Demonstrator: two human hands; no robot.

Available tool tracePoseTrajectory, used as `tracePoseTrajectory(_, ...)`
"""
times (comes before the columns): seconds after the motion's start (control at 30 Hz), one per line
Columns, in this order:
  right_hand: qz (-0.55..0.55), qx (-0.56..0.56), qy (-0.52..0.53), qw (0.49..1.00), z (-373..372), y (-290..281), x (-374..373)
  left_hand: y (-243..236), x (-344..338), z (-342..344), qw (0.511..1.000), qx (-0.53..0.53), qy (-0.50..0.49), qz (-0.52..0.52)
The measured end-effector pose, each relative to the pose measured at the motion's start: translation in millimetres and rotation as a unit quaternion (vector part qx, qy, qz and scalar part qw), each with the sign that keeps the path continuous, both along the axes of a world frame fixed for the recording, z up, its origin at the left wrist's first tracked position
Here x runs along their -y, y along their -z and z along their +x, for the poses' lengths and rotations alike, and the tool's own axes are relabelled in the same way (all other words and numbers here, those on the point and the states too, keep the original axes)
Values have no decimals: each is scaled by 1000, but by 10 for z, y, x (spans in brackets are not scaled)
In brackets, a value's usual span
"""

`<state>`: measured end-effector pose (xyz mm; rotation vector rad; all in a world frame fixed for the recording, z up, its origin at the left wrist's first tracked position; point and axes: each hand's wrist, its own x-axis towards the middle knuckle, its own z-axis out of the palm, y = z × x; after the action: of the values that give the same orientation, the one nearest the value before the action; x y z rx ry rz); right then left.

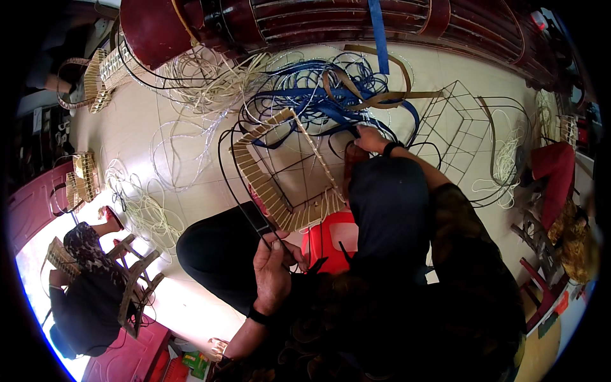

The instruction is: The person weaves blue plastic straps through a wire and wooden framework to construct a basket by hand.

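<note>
Between my knees stands a wire basket frame (321, 153), its rim partly wrapped in cream cord. My left hand (272, 270) is closed in a pinch on a black cord (253, 218) beside the frame's near left corner. Long loops of that cord curve up along the frame's left side. My right hand (371, 139) reaches past my right knee, fingers drawn together at the near edge of a heap of blue strapping (305, 95). What those fingers hold, if anything, is too small to make out. A brown strap (394, 99) lies across the heap.
Tangled cream cord (210, 83) covers the floor at far left, with more coils (146, 213) nearer. A bare wire frame (449, 130) lies right. Dark red wooden furniture (344, 25) lines the far side. A red stool (331, 235) is beneath me. Another person (89, 299) sits left.
</note>
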<state>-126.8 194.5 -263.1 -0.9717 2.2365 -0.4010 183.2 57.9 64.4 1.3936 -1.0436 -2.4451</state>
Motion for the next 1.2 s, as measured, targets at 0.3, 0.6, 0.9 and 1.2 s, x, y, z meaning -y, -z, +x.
tracePoseTrajectory(0.3, -140, 298, 121, 937, 32, -172, -363, -23, 59, 7, 996, 49, 57, -50)
tracePoseTrajectory(0.6, -310, 402, 336, 794, -74, -3220, -975, -386, 274, 101, 930, 98, 78, -346)
tracePoseTrajectory(0.9, -368, 234, -127, 891, 1501, -4681, -620, -1387, -480, -225, 926, -300, 220, -57)
tracePoseTrajectory(1.2, -191, -56, 38, 979, 969, -4769, -2321, -2095, 1407, 908, 837, -530, -128, 45)
